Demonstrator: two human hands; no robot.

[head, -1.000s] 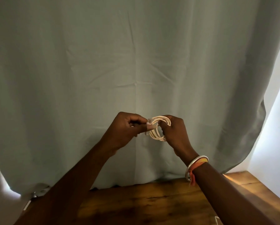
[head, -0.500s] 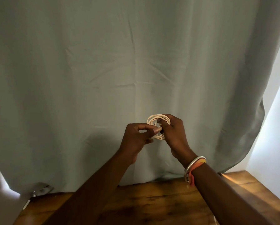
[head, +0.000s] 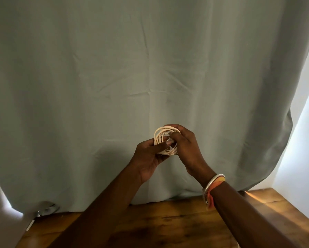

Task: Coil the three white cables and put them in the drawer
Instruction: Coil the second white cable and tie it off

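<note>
A white cable (head: 160,138), wound into a small round coil of several loops, is held up in front of a grey-green curtain. My left hand (head: 148,158) grips the coil from below and the left, its thumb lying across the loops. My right hand (head: 187,149) holds the coil's right side, with fingertips pushed into the middle of the loops. The cable's ends are hidden among the fingers. No drawer and no other cable show in this view.
A wooden table top (head: 168,226) lies below my arms. The curtain (head: 114,86) hangs down to the table's far edge. A bright white wall (head: 304,140) stands at the right. A pale object (head: 5,228) sits at the lower left corner.
My left hand has moved right and down, closing in under the coil. The coil has turned from edge-on to a fuller round face, with both hands now pressed together on it.
</note>
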